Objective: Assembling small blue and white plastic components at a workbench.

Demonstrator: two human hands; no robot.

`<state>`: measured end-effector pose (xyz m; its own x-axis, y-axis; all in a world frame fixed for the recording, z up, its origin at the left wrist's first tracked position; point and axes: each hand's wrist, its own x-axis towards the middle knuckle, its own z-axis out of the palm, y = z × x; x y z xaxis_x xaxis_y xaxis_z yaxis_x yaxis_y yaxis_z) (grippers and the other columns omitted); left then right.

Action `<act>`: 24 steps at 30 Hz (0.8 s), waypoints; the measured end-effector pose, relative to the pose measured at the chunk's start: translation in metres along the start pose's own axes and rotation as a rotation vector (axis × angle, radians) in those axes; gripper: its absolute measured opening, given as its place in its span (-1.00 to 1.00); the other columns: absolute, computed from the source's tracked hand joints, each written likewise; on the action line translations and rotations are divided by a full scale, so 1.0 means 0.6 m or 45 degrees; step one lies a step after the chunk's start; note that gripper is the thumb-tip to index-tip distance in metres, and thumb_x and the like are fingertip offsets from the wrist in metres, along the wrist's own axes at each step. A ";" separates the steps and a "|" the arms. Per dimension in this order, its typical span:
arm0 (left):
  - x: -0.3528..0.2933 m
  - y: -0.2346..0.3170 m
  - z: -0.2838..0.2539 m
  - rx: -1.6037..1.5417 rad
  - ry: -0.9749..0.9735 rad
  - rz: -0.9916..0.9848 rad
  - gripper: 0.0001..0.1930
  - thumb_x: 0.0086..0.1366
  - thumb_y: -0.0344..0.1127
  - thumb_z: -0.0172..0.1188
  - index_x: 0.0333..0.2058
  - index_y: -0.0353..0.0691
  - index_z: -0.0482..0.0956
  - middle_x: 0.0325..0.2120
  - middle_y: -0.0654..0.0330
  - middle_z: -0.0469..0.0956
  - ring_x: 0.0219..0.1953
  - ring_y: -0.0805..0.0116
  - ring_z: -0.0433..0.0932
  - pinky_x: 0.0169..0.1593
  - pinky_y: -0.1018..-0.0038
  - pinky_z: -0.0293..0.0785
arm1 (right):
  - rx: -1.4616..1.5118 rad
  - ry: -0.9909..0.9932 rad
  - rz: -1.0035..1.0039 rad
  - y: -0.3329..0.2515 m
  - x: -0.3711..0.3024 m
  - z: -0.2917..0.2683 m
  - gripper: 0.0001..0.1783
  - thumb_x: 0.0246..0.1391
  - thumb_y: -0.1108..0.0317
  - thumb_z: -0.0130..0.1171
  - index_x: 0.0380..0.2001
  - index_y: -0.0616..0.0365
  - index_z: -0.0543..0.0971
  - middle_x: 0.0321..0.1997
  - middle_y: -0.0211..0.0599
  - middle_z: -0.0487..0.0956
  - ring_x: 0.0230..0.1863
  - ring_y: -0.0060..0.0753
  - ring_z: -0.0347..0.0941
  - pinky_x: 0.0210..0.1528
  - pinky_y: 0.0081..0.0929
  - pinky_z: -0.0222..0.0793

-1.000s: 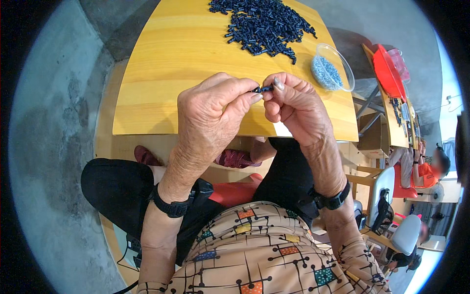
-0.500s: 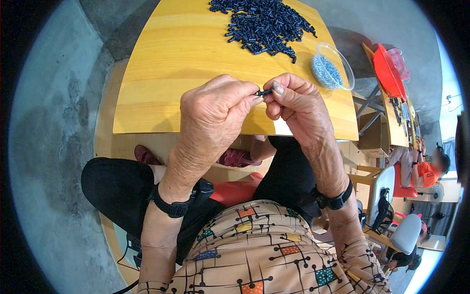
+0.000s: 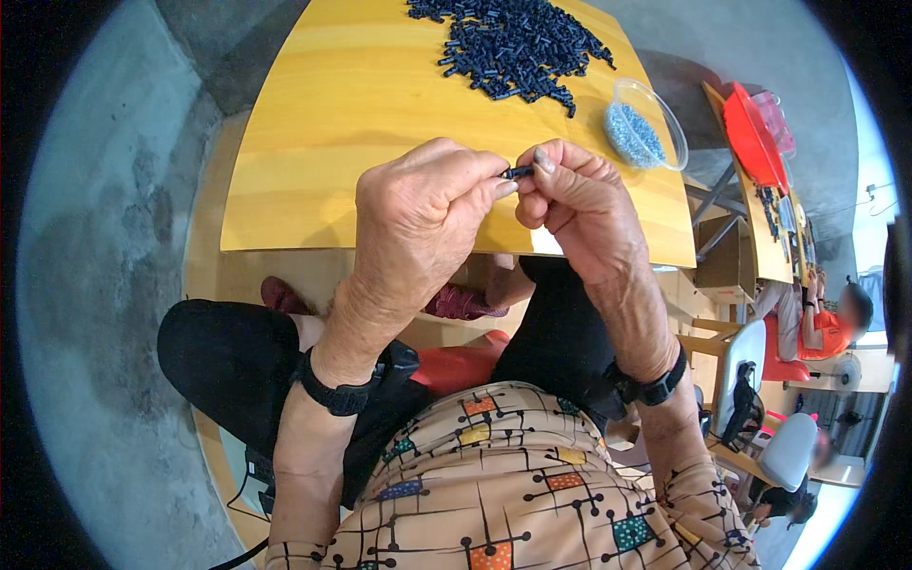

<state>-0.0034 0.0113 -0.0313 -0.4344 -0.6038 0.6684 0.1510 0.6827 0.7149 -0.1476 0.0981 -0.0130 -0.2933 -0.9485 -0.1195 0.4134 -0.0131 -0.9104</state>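
Above the near edge of the yellow table (image 3: 313, 180), both my hands meet at a small black cylindrical part (image 3: 517, 173). My left hand (image 3: 423, 209) pinches its left end between thumb and forefinger. My right hand (image 3: 584, 195) grips the right end, with the other fingers curled under. The fingertips cover much of the piece, so its exact kind does not show. Farther back lies a big heap of similar small black parts (image 3: 522, 47). Right of my right hand stands a clear round plastic tub (image 3: 676, 142) holding many tiny light-blue pieces (image 3: 632, 133).
A grey wall (image 3: 114, 237) rises on the left. To the right, another table carries a red basin (image 3: 750, 138) and black parts. Below it sits a cardboard box (image 3: 724, 261). Chairs (image 3: 790, 454) and a person in an orange top (image 3: 825, 334) are farther right.
The hands have shifted very slightly, and more of the black part shows between the fingertips. Both hands keep their pinch.
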 end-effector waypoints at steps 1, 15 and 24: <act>-0.001 -0.001 0.000 0.005 -0.002 0.002 -0.89 -0.06 -0.57 0.25 -0.49 -0.32 0.55 -0.66 0.13 0.46 -0.61 0.31 0.48 -0.56 0.50 0.35 | -0.006 0.001 0.004 0.000 -0.001 0.001 -0.84 0.08 0.34 0.11 -0.40 0.23 0.54 -0.51 -0.35 0.55 -0.57 -0.62 0.41 -0.49 -0.69 0.36; -0.001 -0.001 0.003 -0.005 0.000 -0.035 -0.90 -0.06 -0.57 0.25 -0.49 -0.32 0.56 -0.64 0.15 0.49 -0.60 0.37 0.49 -0.56 0.53 0.35 | 0.012 0.027 -0.010 0.007 -0.002 -0.002 -0.83 0.10 0.34 0.08 -0.38 0.25 0.53 -0.50 -0.33 0.55 -0.57 -0.61 0.40 -0.50 -0.67 0.35; -0.003 0.000 0.005 0.057 -0.001 -0.018 -0.88 -0.08 -0.55 0.26 -0.49 -0.31 0.56 -0.63 0.16 0.49 -0.59 0.34 0.50 -0.55 0.50 0.37 | 0.054 0.033 -0.005 0.009 -0.008 -0.001 -0.82 0.11 0.34 0.06 -0.37 0.25 0.53 -0.47 -0.34 0.54 -0.55 -0.61 0.40 -0.45 -0.66 0.35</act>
<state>-0.0052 0.0137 -0.0329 -0.4372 -0.6132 0.6580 0.1048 0.6919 0.7144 -0.1442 0.1030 -0.0177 -0.3169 -0.9399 -0.1267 0.4481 -0.0306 -0.8934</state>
